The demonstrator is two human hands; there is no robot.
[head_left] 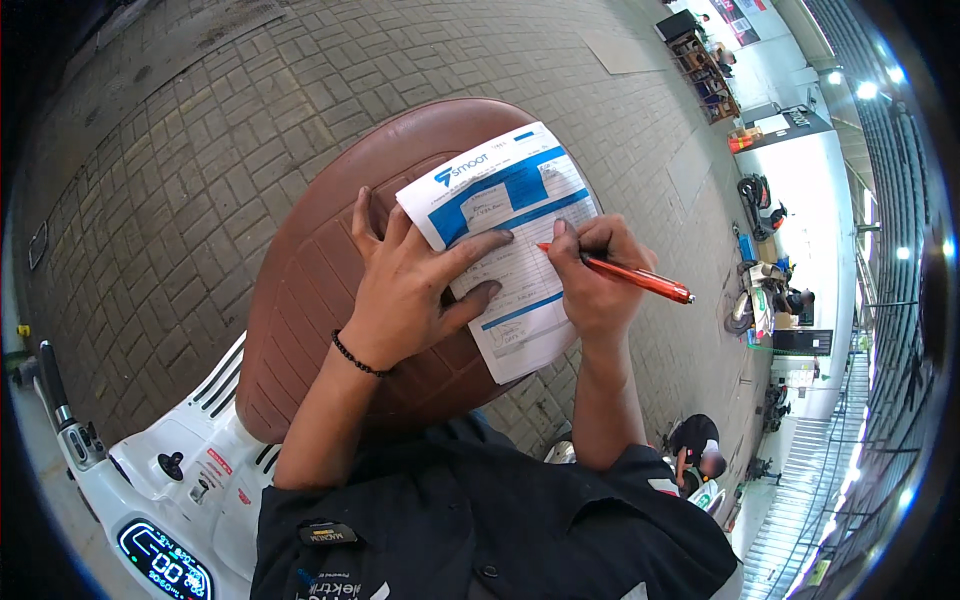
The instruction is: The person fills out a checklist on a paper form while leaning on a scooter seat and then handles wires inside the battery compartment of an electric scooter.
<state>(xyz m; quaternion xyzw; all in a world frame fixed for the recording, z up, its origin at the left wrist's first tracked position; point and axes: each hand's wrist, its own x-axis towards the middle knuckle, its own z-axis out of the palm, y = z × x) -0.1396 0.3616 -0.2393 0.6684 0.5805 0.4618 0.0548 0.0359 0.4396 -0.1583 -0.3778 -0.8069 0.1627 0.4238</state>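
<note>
A paper form pad (515, 330) with blue bands and handwriting lies on a brown padded scooter seat (300, 320). My left hand (410, 285), with a beaded bracelet at the wrist, rests over the pad's left side and the seat, fingers spread. My right hand (600, 295) grips a red pen (660, 282), tip at the page near the middle. The white scooter body (190, 440) shows at lower left with a handlebar grip and a lit dashboard display (165, 560).
Brick paving (200, 150) surrounds the seat. A crouching person (695, 450) is beside a vehicle at lower right. Parked scooters (760, 300), wooden shelving (700, 75) and further people stand along the wall at right.
</note>
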